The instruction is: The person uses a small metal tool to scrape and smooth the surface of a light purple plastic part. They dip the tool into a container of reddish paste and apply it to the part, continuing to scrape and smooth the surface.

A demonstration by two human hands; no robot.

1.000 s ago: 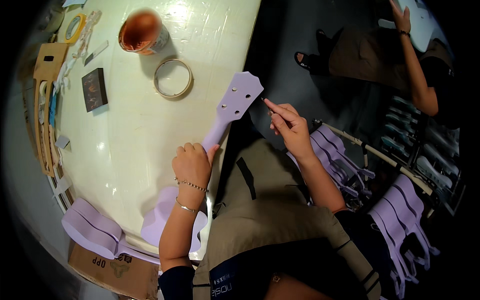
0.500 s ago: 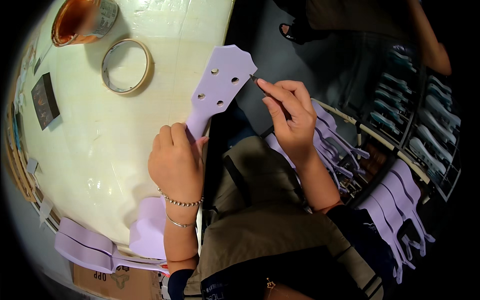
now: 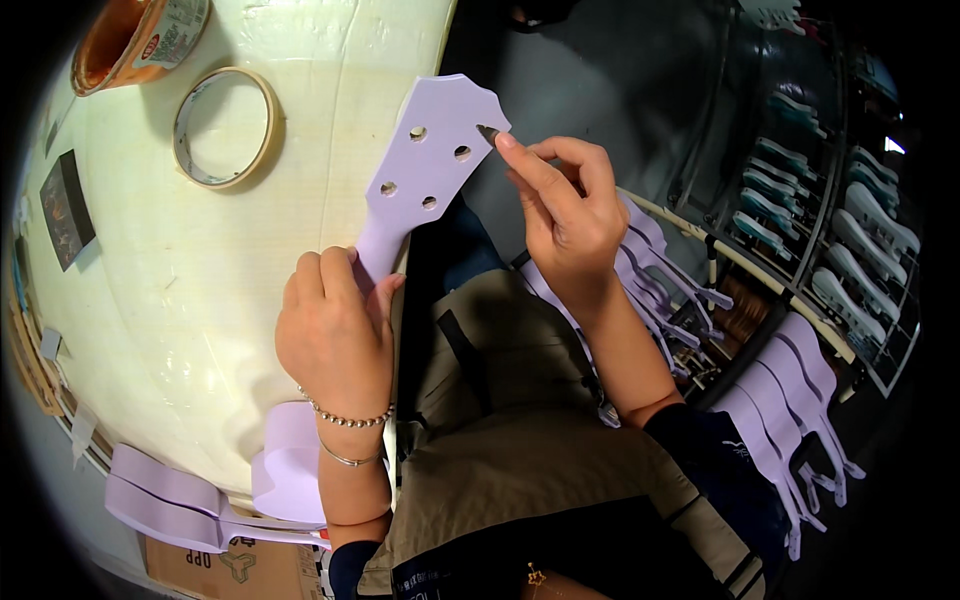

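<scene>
A lilac ukulele's headstock (image 3: 436, 150), with several round holes through it, points away from me at the table's right edge. My left hand (image 3: 335, 318) is closed around the neck (image 3: 382, 243) just below it. Between thumb and fingers, my right hand (image 3: 572, 215) pinches a small dark pointed tool (image 3: 487, 133); its exact kind cannot be made out. The tool's tip lies over the headstock's face near the right edge, though whether it touches is unclear. Beside my left forearm shows a lilac body (image 3: 290, 465); its join to the neck is hidden.
A roll of tape (image 3: 268, 130) and an orange-stained tub (image 3: 140, 45) stand on the pale table (image 3: 220, 290), with a dark block (image 3: 67, 210) further left. More lilac ukuleles (image 3: 165, 500) lie at the lower left; others hang on a rack (image 3: 780, 390) at right. Teal and grey ones (image 3: 850, 270) hang beyond.
The tool's tip has moved from the headstock's right edge onto its face, my right fingers following. My left hand keeps its hold on the neck. The whole view has shifted slightly.
</scene>
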